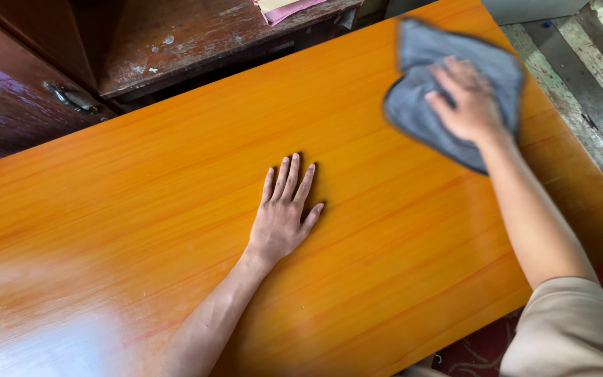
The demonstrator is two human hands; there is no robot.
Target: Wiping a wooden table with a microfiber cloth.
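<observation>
A glossy orange wooden tabletop [141, 209] fills most of the view. My left hand [284, 213] lies flat on it near the middle, palm down, fingers together and pointing away from me, holding nothing. My right hand [465, 101] presses down on a grey cloth [420, 105] at the far right part of the tabletop. The hand and cloth look motion-blurred. The cloth spreads out from under the fingers on all sides.
A dark brown wooden cabinet [15, 105] with a metal latch [71, 98] stands at the far left. A worn brown surface [197, 42] carries a pink and yellow item [284, 8]. Weathered planks [587, 77] run along the right edge.
</observation>
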